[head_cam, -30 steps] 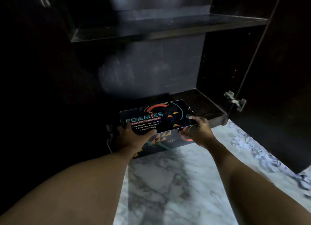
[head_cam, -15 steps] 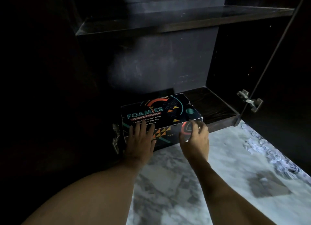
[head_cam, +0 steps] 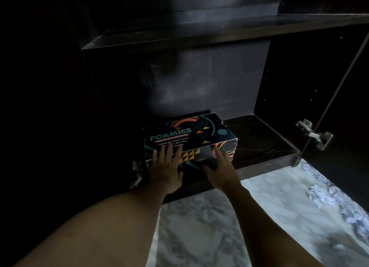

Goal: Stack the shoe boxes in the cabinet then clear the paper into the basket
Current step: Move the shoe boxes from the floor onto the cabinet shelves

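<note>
Both hands flat against the near long side of a shoe box [head_cam: 189, 139], palms forward, fingers spread and extended; nothing clasped in either, contact by pressing only. Left hand [head_cam: 165, 167] on the left half of that face, fingertips reaching the top edge just under the printed text. Right hand [head_cam: 218, 168] on the right half, fingertips over the orange circle mark, thumb lower against the same face. Hands near each other but apart, a strip of triangle pattern visible between them.

Box black with teal, orange and yellow graphics, lid printed "FOAMIES SKECHERS". Seated on the bottom shelf [head_cam: 259, 141] of a dark cabinet [head_cam: 199, 77], at the left part of the opening, lid up, long side towards the hands, slightly angled. Bare dark shelf board to the right of the right hand. Upper shelf [head_cam: 199, 35] well above both hands.

Metal hinge [head_cam: 313, 134] further right of the right hand, on the open door [head_cam: 349, 107]. A second metal fitting [head_cam: 136, 173] just left of the left hand at the cabinet edge, too dark to identify further.

Marble-pattern floor [head_cam: 199, 227] below the forearms. Crumpled white paper [head_cam: 335, 199] on that floor, well to the right of the right hand, beside the foot of the open door. Left interior of the cabinet too dark to assess.
</note>
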`<move>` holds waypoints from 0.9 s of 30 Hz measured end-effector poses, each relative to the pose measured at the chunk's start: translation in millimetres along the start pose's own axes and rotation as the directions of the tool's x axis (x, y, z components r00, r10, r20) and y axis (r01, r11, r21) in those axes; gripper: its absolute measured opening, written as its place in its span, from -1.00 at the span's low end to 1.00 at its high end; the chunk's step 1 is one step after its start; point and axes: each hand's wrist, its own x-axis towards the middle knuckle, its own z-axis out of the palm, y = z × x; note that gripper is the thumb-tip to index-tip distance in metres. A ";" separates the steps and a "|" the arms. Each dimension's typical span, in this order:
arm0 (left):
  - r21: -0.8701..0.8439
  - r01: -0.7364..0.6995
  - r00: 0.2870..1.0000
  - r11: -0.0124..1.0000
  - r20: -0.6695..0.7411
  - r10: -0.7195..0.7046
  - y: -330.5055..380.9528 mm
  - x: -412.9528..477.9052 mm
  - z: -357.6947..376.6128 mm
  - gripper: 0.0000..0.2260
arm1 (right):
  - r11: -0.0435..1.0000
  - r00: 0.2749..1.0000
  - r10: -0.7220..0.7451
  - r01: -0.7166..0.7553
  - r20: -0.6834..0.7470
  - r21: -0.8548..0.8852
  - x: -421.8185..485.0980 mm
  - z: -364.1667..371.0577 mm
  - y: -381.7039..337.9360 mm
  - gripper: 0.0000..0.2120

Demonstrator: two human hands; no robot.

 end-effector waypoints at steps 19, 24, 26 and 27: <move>-0.057 0.031 0.988 0.998 0.153 -0.022 -11.0 41.7 -35.5 -0.27 | 0.995 0.992 0.057 -0.047 0.112 -0.093 35.0 -33.8 -17.0 -0.30; -0.132 -0.034 0.994 0.991 0.096 0.047 17.6 15.5 -57.4 -0.29 | 0.990 0.993 0.099 -0.092 0.063 -0.104 -2.2 -79.8 -38.5 -0.46; -0.199 -0.088 0.994 0.976 0.047 0.099 31.8 5.5 -68.1 -0.35 | 0.988 0.995 0.098 -0.095 0.021 -0.118 -22.3 -102.4 -46.6 -0.52; -0.223 -0.116 0.993 0.968 0.012 0.121 40.3 0.3 -73.2 -0.38 | 0.987 0.994 0.106 -0.106 -0.004 -0.124 -33.2 -113.1 -49.5 -0.53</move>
